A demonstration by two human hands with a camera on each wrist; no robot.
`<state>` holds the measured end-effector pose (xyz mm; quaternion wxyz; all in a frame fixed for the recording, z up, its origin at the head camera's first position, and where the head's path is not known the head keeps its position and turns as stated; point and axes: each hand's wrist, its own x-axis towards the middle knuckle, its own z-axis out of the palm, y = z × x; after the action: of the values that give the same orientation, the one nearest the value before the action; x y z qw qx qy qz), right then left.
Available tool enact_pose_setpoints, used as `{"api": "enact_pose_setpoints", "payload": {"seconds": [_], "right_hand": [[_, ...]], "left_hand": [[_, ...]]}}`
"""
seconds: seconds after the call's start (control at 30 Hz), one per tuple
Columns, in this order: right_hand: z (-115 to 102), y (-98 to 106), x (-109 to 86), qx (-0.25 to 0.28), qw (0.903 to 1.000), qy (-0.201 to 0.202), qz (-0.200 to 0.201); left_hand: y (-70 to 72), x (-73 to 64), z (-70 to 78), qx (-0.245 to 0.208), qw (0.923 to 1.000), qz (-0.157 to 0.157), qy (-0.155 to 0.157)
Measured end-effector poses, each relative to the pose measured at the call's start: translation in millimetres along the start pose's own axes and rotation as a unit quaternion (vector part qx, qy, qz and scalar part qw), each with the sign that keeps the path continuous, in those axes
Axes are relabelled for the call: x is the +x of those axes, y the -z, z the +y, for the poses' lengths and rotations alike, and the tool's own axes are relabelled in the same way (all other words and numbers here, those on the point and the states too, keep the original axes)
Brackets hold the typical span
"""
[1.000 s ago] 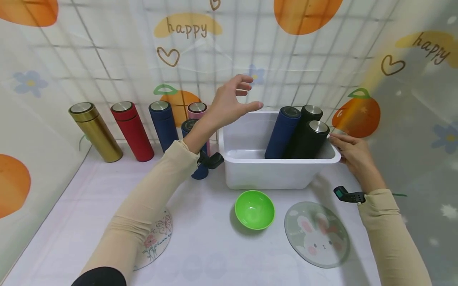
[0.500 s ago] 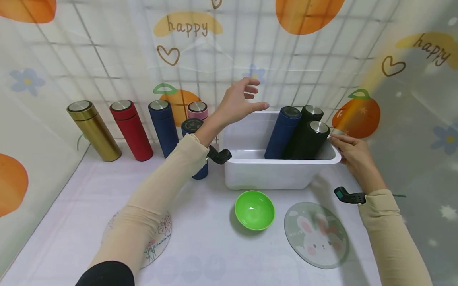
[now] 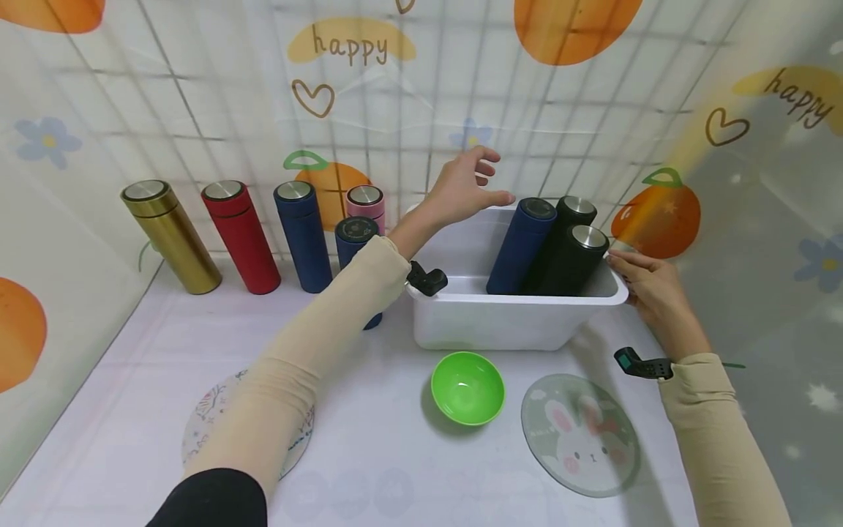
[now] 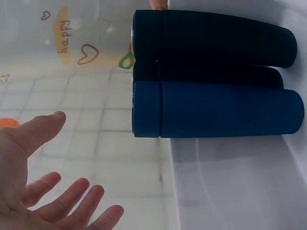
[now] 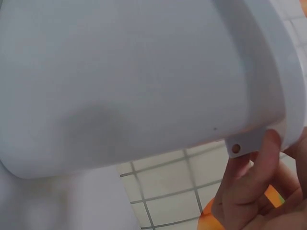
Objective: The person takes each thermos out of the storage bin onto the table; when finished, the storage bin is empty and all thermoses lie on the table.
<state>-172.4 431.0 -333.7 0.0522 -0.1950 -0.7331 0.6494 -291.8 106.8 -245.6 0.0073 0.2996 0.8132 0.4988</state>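
Note:
My left hand hovers over the left part of a white plastic bin, thumb and fingers spread apart, holding nothing. In the left wrist view, a gap separates it from the blue thermos. That thermos leans inside the bin beside two black thermoses, the nearer black thermos with a silver-topped lid. At the bin's right end, my right hand grips the rim. The right wrist view has its fingers curled at the rim's corner, next to a small tab with a hole.
Left of the bin stand a gold thermos, a red thermos, a blue thermos, a pink thermos and a dark-lidded blue one, partly behind my left arm. In front are a green bowl, a rabbit mat and a flowered mat.
My left hand has moved right and slightly down, closer to the blue thermos in the bin. The right hand stays on the rim, and the bin has not moved.

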Motion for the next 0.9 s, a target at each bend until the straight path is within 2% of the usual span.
{"api": "enact_pose_setpoints", "payload": {"seconds": [0.23,0.4,0.9], "right_hand": [[0.6,0.4,0.6,0.013,0.9999,0.000,-0.004],[1.1,1.3,0.4,0.013,0.9999,0.000,-0.009],[2.0,1.1,0.4,0.043,0.9988,0.004,-0.021]], "left_hand": [[-11.0,11.8,-2.5,0.009,0.9999,-0.008,0.003],[-20.9,19.6,-4.8,0.017,0.9996,-0.017,0.016],[-51.1,33.4,-2.1,0.025,0.9978,-0.049,0.036]]}}
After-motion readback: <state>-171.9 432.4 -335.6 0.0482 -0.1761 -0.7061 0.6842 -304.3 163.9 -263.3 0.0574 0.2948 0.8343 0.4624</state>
